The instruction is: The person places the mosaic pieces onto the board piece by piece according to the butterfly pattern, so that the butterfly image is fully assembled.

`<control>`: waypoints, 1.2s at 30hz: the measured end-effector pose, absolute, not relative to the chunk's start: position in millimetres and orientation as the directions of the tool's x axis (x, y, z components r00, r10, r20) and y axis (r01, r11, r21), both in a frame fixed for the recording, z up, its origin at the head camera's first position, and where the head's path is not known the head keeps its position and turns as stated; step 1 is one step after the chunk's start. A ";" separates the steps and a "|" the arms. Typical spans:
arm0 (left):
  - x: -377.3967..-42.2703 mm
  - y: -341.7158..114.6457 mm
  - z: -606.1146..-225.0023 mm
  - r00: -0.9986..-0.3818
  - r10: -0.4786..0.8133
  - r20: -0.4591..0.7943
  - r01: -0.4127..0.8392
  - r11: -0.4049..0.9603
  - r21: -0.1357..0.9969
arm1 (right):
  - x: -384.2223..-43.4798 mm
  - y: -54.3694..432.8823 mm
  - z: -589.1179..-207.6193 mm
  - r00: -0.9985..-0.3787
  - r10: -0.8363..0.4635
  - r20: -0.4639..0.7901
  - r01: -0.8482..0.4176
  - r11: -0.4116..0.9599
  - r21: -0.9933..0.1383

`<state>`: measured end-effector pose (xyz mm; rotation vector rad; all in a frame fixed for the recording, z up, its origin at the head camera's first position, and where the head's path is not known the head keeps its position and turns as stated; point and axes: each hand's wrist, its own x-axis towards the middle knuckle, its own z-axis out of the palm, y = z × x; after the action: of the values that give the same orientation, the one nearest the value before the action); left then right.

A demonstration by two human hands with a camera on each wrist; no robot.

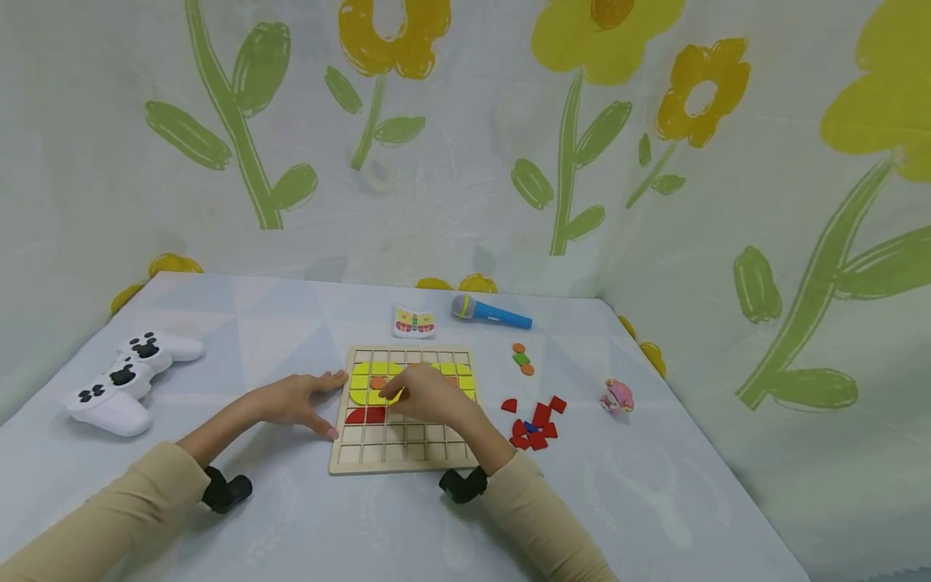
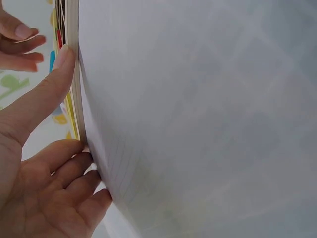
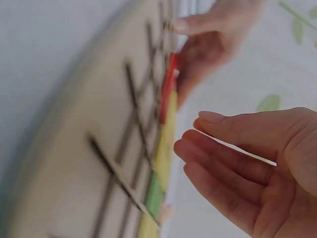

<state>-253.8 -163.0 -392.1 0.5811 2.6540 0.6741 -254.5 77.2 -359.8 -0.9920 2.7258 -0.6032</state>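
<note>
A wooden grid board (image 1: 403, 468) lies on the table, its far rows filled with yellow tiles (image 1: 360, 369) and an orange disc (image 1: 378, 382). Below them, red tiles (image 1: 366, 415) sit toward the left side. My left hand (image 1: 292, 400) steadies the board's left edge, thumb and fingertips touching its side with the fingers spread. Over the middle of the board hovers my right hand (image 1: 427, 394), its fingers loosely bent. In the right wrist view no piece shows between the right fingertips (image 3: 210, 117), and a green tile (image 3: 154, 195) is visible among the yellow ones.
Several loose red tiles (image 1: 541, 415) and a blue piece (image 1: 531, 427) lie right of the board. Behind them are orange discs (image 1: 519, 348) and a green square (image 1: 521, 359). A pattern card (image 1: 414, 322), blue microphone (image 1: 493, 312), white game controller (image 1: 134, 380) and pink toy (image 1: 617, 396) surround the board.
</note>
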 end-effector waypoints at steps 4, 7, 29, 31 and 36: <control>-253.8 -162.0 -392.9 -0.859 0.466 -0.212 0.308 0.801 0.513 | -254.8 91.3 -349.2 -0.780 -0.626 0.000 -0.553 0.689 -0.468; -253.4 -161.7 -392.1 -0.860 0.465 -0.209 0.310 0.802 0.510 | -255.2 107.6 -343.8 -0.791 -0.611 0.019 -0.543 0.688 -0.482; -254.1 -162.3 -394.7 -0.863 0.452 -0.224 0.284 0.803 0.524 | -252.0 257.9 -365.6 -0.907 -0.422 -0.009 -0.387 0.840 -0.380; -254.2 -162.7 -394.3 -0.862 0.456 -0.223 0.287 0.801 0.526 | -251.8 267.3 -368.1 -0.911 -0.413 -0.013 -0.378 0.846 -0.377; -254.3 -163.0 -393.5 -0.860 0.458 -0.226 0.287 0.800 0.527 | -252.5 284.1 -370.6 -0.925 -0.378 -0.035 -0.337 0.861 -0.381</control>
<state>-254.3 -163.0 -393.5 0.5662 2.6446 0.6949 -252.5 284.1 -370.6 -0.5641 2.9255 -0.5692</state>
